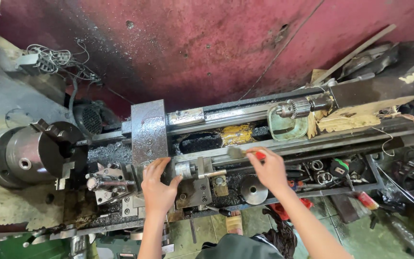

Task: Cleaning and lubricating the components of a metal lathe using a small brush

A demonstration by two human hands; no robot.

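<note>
Head view, looking straight down on a metal lathe (264, 139) set against a red wall (207, 43).

Left hand (158, 187) laid flat on the carriage (188, 184), fingers spread wide and gripping nothing, thumb pointing toward the small cross-slide dial (185, 169); placed there, seemingly, to steady the body while leaning over the bed. Right hand (270, 169) further toward the tailstock end of the carriage, fingers curled narrow round a small brush with a red handle (259, 154), bristle end (235, 152) held low over the ways, probably to clear swarf, judging by the dark chips lying between the rails just beyond the carriage.

On the chuck side of the carriage: tool post (109, 184) with a bar clamped in it, then the three-jaw chuck (39, 153), empty, jaws open toward the bed. Beyond the carriage, a grey steel block (148, 129) resting across the rails. Far from the carriage toward the tailstock, a drill chuck (293, 109) hanging above a green tray (283, 128). Handwheel (254, 189) just beneath the right wrist. Loose tools and clutter (331, 175) on the shelf past that wheel.
</note>
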